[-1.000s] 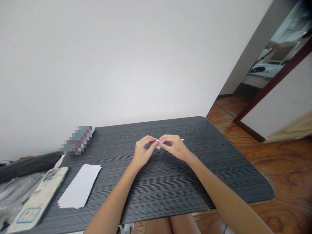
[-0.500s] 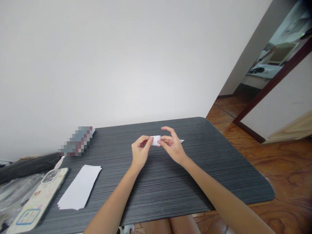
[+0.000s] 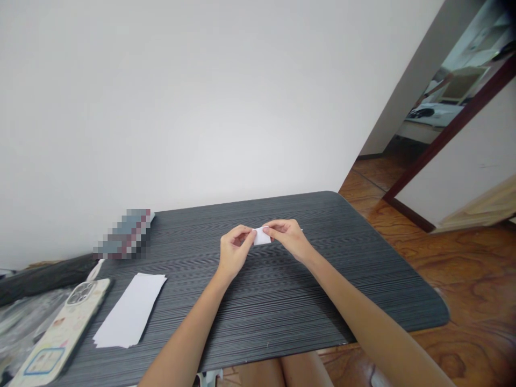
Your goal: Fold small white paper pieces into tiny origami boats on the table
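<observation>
Between my two hands is a small folded piece of white paper (image 3: 262, 237), held just over the dark table (image 3: 258, 301). My left hand (image 3: 235, 248) pinches its left side with thumb and fingers. On the right side, my right hand (image 3: 287, 236) grips the upper edge, thumb in front and fingers behind. A small white tip shows just past my right hand; the rest of it is hidden. To the left on the table lies a stack of white paper sheets (image 3: 131, 312), slightly fanned.
A phone in a patterned case (image 3: 64, 333) lies at the table's left edge. Behind it are a black roll-like thing (image 3: 48, 277) and clear plastic (image 3: 24, 317). A blurred-out book-like object (image 3: 127, 234) sits at the back left. A white wall (image 3: 226, 107) borders the table's far side.
My right hand's raised index finger has come down onto the paper, and its thumb has moved up to the top edge. The left hand keeps its pinch.
</observation>
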Demonstrator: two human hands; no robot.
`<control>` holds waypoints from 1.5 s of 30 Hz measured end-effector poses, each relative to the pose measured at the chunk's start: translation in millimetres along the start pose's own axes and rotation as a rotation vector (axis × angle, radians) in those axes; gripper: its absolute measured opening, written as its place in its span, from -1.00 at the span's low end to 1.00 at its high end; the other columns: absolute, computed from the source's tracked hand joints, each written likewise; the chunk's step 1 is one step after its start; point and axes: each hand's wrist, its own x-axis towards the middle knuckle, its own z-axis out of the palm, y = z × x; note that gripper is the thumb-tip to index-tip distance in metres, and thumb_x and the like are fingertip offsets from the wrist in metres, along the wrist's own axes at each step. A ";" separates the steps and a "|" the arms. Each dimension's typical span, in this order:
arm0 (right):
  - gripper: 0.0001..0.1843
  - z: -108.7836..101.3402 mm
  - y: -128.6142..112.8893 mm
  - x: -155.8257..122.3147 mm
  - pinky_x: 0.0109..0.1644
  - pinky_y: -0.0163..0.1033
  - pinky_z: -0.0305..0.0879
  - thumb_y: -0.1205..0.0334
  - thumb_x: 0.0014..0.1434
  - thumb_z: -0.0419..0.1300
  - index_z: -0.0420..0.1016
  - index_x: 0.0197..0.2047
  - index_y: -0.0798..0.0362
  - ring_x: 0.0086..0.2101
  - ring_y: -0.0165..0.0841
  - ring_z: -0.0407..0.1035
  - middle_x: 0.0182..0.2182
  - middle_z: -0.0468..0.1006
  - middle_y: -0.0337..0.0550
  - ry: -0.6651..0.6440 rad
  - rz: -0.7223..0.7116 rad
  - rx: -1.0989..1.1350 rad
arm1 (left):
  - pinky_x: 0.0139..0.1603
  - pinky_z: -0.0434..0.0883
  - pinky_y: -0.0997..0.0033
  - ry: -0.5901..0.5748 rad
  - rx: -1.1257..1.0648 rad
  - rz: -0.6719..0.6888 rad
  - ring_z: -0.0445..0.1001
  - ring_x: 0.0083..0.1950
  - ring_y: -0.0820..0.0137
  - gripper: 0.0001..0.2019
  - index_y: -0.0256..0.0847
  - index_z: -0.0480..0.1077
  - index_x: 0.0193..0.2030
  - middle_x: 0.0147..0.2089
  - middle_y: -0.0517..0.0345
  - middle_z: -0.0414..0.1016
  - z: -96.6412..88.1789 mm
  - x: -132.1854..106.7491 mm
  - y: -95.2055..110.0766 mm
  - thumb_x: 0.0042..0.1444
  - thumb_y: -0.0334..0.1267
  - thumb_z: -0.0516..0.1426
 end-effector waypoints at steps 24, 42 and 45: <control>-0.82 -5.7 3.1 -0.8 -0.65 -0.43 0.09 0.22 0.01 0.11 0.41 -0.48 0.17 -0.72 -0.55 0.20 -0.65 0.41 -0.22 -0.148 -0.024 -0.280 | -0.59 0.22 0.59 -0.217 0.089 -0.199 0.29 -0.63 0.56 -0.80 -0.30 0.27 -0.46 -0.63 0.23 0.34 0.1 0.9 -18.5 0.00 -0.18 0.06; -0.81 -5.4 8.7 -2.6 -0.54 -0.41 0.16 0.21 0.05 0.08 0.43 -0.43 0.15 -0.63 -0.49 0.26 -0.65 0.40 -0.25 -0.184 -0.092 -0.447 | -0.80 0.19 0.67 -0.477 -0.224 -0.385 0.28 -0.78 0.55 -0.65 -0.23 0.02 -0.15 -0.68 0.37 0.33 1.2 -0.6 -16.5 -0.02 -0.27 0.11; -0.82 -5.7 8.8 -2.5 -0.54 -0.41 0.17 0.22 0.03 0.09 0.42 -0.46 0.16 -0.63 -0.50 0.24 -0.66 0.38 -0.25 -0.206 -0.064 -0.408 | -0.75 0.27 0.63 -0.528 -0.225 -0.408 0.36 -0.72 0.49 -0.58 -0.23 0.01 -0.08 -0.65 0.33 0.37 -2.1 -0.6 -14.3 -0.03 -0.27 0.13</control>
